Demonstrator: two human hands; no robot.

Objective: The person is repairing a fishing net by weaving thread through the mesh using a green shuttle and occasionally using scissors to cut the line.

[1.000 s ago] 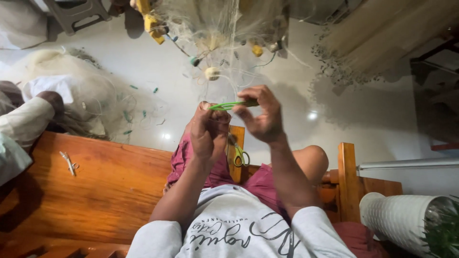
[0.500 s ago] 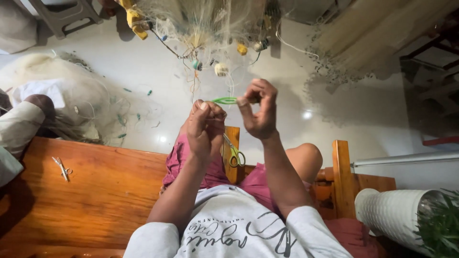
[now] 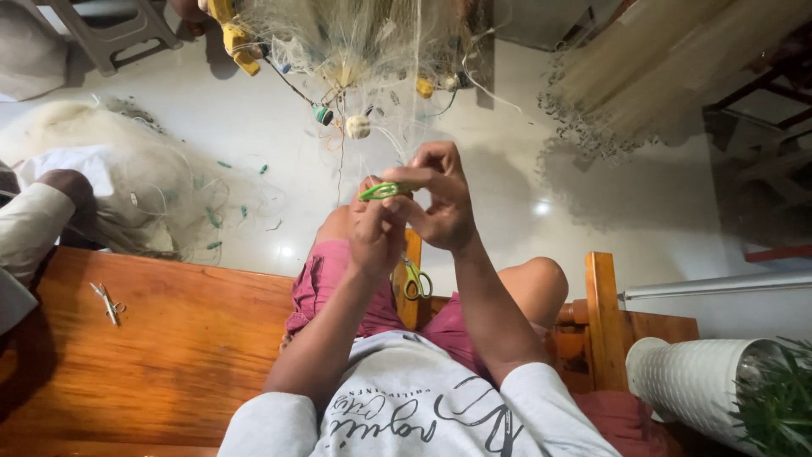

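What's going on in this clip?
A person seated on a wooden bench holds a green netting needle between the left hand and the right hand, working at a pale fishing net hanging in front. Scissors lie between the knees. Another person's sleeve shows beside a heap of net.

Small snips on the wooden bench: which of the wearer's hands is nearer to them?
Left. The left hand, pinching the green tool above the lap, is to the right of the small snips; the right hand is farther right, also on the tool.
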